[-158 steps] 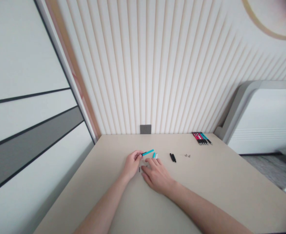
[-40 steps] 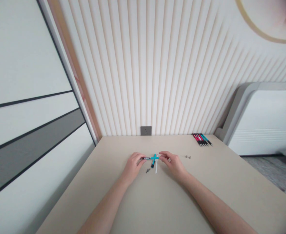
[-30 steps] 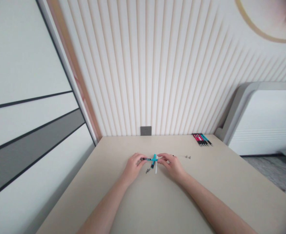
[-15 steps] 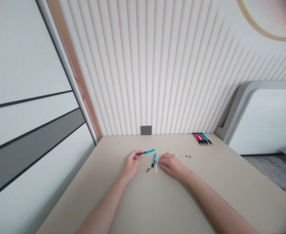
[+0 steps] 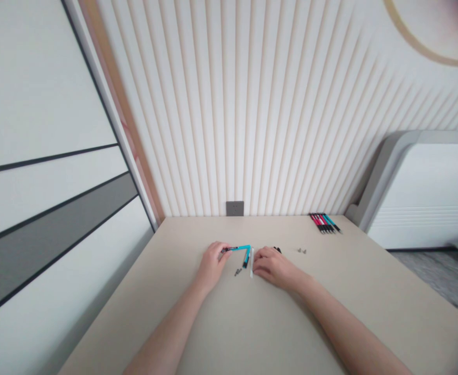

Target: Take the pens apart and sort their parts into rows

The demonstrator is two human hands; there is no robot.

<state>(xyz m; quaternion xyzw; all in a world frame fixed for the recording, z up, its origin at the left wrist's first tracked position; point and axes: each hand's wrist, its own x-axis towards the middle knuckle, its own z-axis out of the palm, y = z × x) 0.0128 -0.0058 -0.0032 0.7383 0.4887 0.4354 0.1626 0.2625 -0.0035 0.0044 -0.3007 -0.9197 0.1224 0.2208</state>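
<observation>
Your held pen (image 5: pixel 242 247): smooth plastic | your desk (image 5: pixel 221 323): smooth, matt | wall (image 5: pixel 213 130) facing you: ribbed, matt | socket (image 5: pixel 234 209): matt plastic

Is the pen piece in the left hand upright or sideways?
Sideways: the pen piece sticks out from the left hand nearly level, blue end rightward.

Premises appear domestic, probably a bedroom: a grey-and-white bed headboard (image 5: pixel 428 187) stands beyond the right edge of a beige tabletop (image 5: pixel 221 333); the fluted wall panelling (image 5: pixel 198 104) carries a dark socket plate (image 5: pixel 235 208).

Open near tabletop (image 5: pixel 225 328), pen parts (image 5: pixel 246 258) beyond
</observation>
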